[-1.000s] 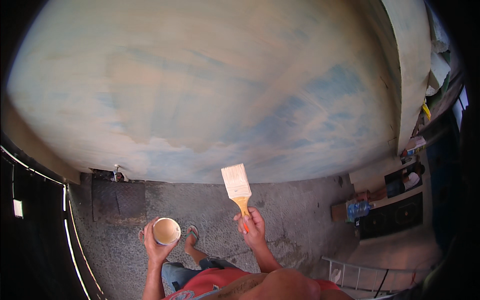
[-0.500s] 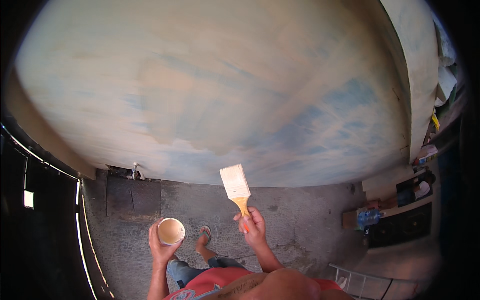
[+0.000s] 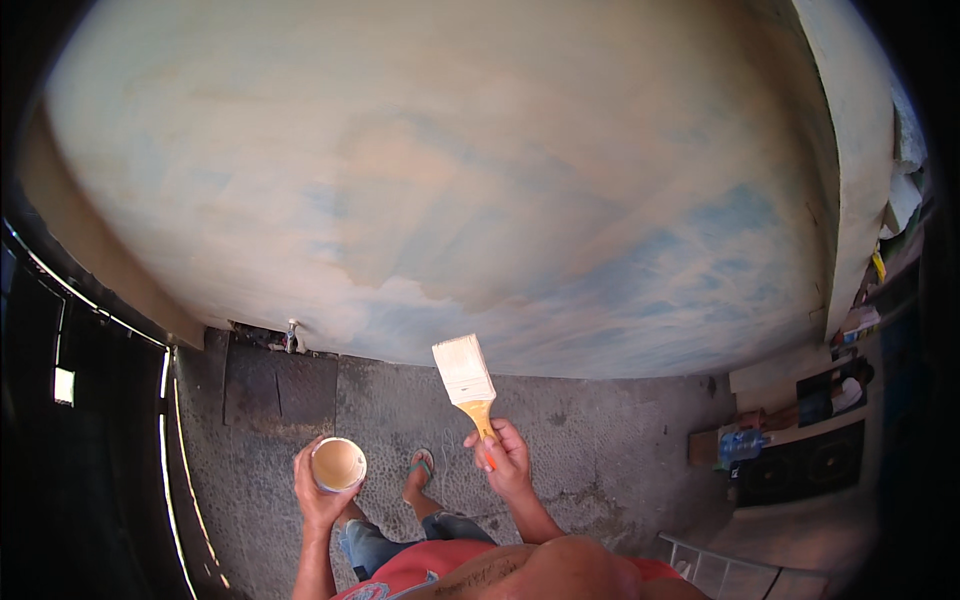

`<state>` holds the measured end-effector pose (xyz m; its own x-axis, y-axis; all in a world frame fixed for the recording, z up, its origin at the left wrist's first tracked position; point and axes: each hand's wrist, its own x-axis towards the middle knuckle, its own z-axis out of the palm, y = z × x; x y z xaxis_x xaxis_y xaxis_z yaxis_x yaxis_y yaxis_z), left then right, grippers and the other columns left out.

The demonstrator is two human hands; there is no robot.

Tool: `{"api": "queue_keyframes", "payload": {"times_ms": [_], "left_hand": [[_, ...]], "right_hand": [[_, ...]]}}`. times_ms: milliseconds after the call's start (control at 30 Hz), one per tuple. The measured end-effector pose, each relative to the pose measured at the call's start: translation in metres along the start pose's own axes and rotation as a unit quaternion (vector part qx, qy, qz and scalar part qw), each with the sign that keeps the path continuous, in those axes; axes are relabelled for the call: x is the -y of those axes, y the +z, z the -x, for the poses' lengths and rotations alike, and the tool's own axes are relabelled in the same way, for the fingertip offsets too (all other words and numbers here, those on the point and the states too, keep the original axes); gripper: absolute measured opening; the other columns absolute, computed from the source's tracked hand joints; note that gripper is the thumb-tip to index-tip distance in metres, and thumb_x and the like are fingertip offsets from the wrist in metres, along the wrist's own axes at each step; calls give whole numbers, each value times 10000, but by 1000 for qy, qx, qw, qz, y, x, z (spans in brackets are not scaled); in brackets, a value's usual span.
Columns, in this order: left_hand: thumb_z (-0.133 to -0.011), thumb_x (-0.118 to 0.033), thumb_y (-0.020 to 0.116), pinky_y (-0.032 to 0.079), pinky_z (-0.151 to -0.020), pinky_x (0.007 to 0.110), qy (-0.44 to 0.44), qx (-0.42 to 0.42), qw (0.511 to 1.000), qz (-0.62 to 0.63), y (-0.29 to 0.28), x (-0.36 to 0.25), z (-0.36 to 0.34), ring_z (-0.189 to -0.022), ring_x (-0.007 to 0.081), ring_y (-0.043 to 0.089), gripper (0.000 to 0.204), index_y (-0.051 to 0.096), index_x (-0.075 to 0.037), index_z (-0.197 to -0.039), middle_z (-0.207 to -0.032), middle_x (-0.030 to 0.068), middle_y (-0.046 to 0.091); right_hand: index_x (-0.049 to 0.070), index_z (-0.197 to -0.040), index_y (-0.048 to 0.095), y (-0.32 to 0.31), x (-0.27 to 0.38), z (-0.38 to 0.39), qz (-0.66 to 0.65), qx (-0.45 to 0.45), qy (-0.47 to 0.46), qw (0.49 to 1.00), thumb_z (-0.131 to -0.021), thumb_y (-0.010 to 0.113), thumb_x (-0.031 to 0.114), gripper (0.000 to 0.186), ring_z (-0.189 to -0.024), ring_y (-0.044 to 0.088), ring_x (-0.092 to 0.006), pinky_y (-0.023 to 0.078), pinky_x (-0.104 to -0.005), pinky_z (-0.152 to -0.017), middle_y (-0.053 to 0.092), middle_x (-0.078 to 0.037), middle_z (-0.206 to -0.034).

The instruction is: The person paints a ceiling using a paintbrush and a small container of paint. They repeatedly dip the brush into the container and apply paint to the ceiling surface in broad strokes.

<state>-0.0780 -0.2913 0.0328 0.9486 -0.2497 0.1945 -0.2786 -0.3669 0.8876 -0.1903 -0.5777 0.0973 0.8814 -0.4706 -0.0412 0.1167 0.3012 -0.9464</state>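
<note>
My right hand (image 3: 503, 460) grips the handle of a wide flat paintbrush (image 3: 464, 375), bristles pointing up and away from me. Cream paint coats its bristles and ferrule; the handle is yellow with an orange end. At the left, my left hand (image 3: 314, 495) is wrapped round a small round tub (image 3: 340, 466) with beige paint inside. Before me stands a wall (image 3: 450, 200) streaked in cream, beige and pale blue. The brush tip appears just in front of the wall's foot; whether it touches cannot be told.
A tap (image 3: 291, 336) juts from the wall's lower left. Beneath me lies a rough grey floor (image 3: 620, 450). Rightward are a blue water bottle (image 3: 740, 445), a black speaker box (image 3: 800, 465), a person (image 3: 847, 393) and a metal ladder (image 3: 725, 565). A dark gate (image 3: 110, 450) borders the left.
The view has shifted so the wall, tap and my foot sit farther right in the picture. The brush has moved slightly left and down; both hands keep their holds.
</note>
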Motion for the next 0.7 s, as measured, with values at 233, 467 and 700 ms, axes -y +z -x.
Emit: {"api": "queue_keyframes", "payload": {"times_ms": [233,467,700], "left_hand": [[-532,-135,951,502,-1025,450,3,-2,1000,-11,-5,-17,9,-1186,356,620,903,560,-25,-1338,-1311,171,633],[-557,-164,973,506,-1026,445,10,-15,1000,-10,-19,-47,6,-1190,346,626,894,563,-28,-1340,-1321,162,631],[-569,-160,975,511,-1028,432,16,-17,1000,-19,-29,-63,-1,-1192,335,638,898,551,-37,-1351,-1304,155,641]], "right_hand": [[-20,-1246,497,1,8,4,-3,10,0,1000,-1049,497,121,242,-548,433,-37,393,-219,-528,673,-180,-1018],[-16,-1257,492,14,27,0,-21,29,-43,998,-1051,499,134,255,-539,421,-33,387,-216,-514,671,-183,-1005],[21,-1255,508,24,61,-12,-93,25,-105,990,-1068,505,187,250,-519,410,-33,348,-207,-476,665,-159,-983]]}}
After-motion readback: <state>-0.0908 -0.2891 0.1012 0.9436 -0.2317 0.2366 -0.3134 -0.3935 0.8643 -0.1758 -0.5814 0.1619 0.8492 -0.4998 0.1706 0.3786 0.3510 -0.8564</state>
